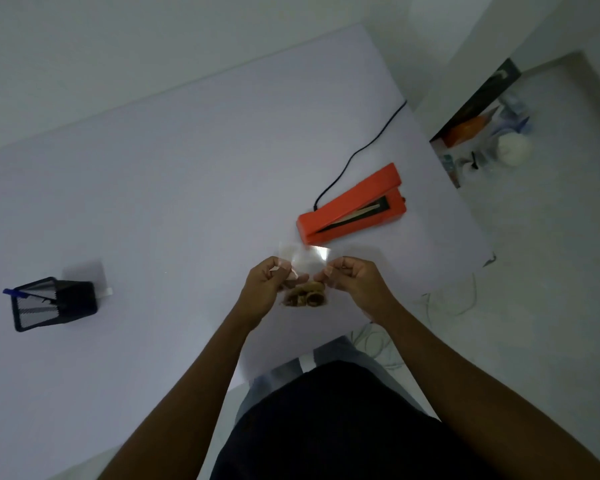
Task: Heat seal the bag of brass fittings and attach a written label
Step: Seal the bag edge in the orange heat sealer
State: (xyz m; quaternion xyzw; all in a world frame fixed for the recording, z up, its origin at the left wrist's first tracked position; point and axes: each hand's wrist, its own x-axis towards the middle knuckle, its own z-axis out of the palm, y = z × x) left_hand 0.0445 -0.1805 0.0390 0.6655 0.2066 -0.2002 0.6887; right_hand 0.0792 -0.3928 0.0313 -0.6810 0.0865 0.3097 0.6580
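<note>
Clear bag point(303, 263), centre frame, above the table point(153, 185): brass fittings point(305, 296) bunched at its bottom. Left hand point(269, 289) and right hand point(355, 284) each pinch a side of it. Orange heat sealer point(352, 206), right of centre, arm raised. Black mesh holder point(54, 303), left: blue pen point(13, 292) inside.

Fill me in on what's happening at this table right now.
A person holds a clear plastic bag above the table, the left hand and right hand each pinching a side of it. Brass fittings sit bunched at its bottom. Just beyond, the orange heat sealer stands with its arm raised, cord attached, nothing in it yet. A black mesh pen holder stands off to the left. No label is visible on the bag.
</note>
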